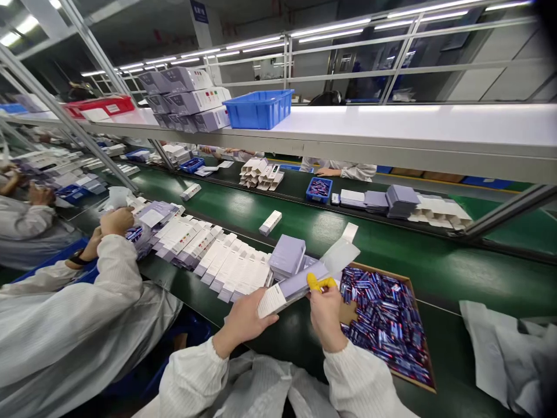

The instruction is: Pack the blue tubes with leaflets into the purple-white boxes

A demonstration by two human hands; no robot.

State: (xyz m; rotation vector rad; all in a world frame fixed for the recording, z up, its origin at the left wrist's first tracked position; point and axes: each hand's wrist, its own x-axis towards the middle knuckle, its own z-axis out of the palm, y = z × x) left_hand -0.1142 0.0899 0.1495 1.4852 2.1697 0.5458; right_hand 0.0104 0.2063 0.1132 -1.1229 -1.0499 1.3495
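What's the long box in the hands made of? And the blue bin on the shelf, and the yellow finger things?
The long box looks like smooth, thin card: flat printed panels with crisp edges. The blue bin seems to be slightly shiny hard plastic, one even colour with a stiff rim. The yellow finger covers may be rubber, since they fit snugly.

White sleeves cover both forearms, the left sleeve at the lower centre-left of the frame and the right sleeve at the lower centre-right. Their cloth carries fine, closely spaced lines, bunches into soft folds and gathers in at the wrists. The left grip is bare. On the right grip, bright yellow finger covers fit snugly over digit tips. At the bottom centre, the garment front looks pale greyish white, thin and heavily creased.
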